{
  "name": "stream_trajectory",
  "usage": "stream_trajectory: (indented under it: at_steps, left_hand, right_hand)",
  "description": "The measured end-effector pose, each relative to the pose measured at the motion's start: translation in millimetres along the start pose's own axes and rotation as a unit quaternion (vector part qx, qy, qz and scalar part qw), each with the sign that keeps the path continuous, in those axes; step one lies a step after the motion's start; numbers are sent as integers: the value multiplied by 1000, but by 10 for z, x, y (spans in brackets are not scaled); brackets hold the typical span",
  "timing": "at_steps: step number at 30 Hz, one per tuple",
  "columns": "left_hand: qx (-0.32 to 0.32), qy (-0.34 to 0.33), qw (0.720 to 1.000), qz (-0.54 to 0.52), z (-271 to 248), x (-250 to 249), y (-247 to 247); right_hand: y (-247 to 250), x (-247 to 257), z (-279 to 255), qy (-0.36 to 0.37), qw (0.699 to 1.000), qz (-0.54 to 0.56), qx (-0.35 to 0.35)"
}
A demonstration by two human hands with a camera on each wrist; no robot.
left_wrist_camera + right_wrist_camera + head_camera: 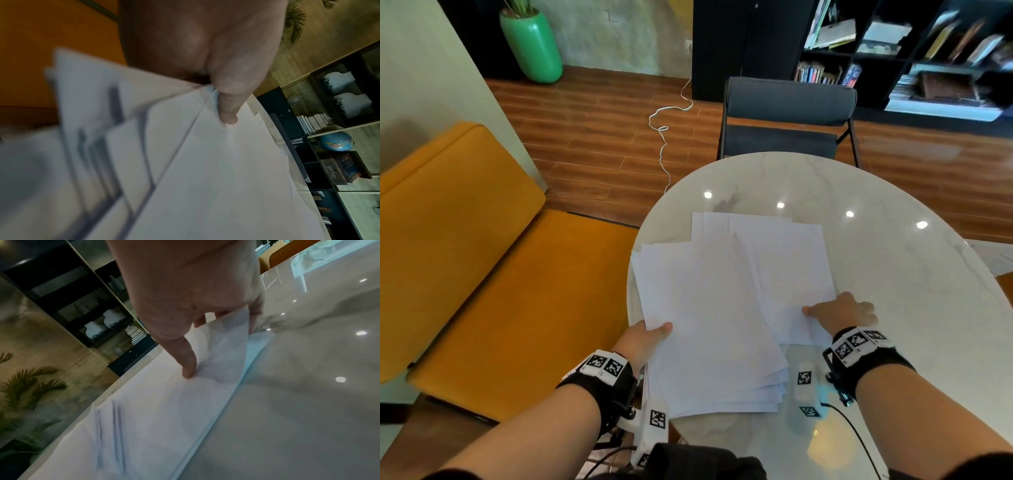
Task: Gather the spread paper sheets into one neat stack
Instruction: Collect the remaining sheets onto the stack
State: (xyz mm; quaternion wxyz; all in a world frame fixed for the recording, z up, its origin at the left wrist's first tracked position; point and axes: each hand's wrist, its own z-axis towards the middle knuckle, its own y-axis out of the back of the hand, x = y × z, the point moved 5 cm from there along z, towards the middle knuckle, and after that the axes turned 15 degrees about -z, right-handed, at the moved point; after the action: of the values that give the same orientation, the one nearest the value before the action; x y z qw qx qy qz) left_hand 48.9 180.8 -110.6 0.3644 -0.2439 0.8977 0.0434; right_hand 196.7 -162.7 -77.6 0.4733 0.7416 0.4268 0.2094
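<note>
White, unprinted paper sheets (pixel 715 308)

My head camera looks down and forward from high up over the round table (pixel 893 274), far enough to see both my arms and the room behind. My left wrist camera sits very close behind my left hand (pixel 205 48), looking along the thumb. My right wrist camera sits just as close behind my right hand (pixel 185 288); all three see the paper sheets (pixel 722 291).
</note>
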Motion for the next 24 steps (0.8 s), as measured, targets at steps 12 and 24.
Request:
stream_trajectory:
  at_steps: [12,24]
  left_hand:
    - [8,-18,1000,11,30,9,7]
    - [15,-15,999,36,-33,-37,-1]
  right_hand:
    - [39,84,-211,132,986,104,-9]
    - [714,-269,-329,84,904,382,-172]
